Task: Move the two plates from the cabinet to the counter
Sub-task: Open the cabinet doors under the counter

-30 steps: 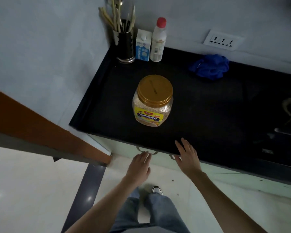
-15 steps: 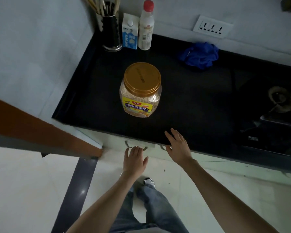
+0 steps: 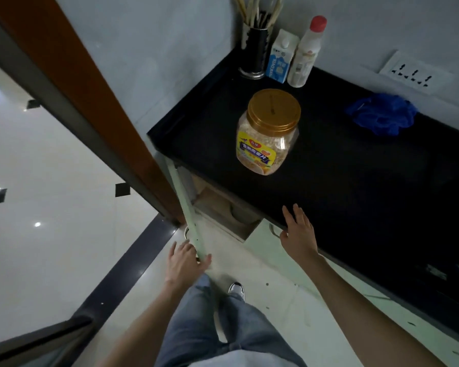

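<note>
Cabinet door (image 3: 188,207) stands open, mid-frame; left hand (image 3: 187,263) grips its free edge, fingers (image 3: 175,250) clamped round it. Inside, a dim pale rim, probably the plates (image 3: 237,211), lies up-right of that hand and left of the right hand (image 3: 298,233), fingers spread, empty, at the table (image 3: 355,181) edge.

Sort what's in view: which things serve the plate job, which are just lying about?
Job: cabinet door, left hand holding its edge, open cabinet, counter, right hand. Plates not clearly visible.
Lying about: jar, blue cloth, carton, bottle, utensil holder.
</note>
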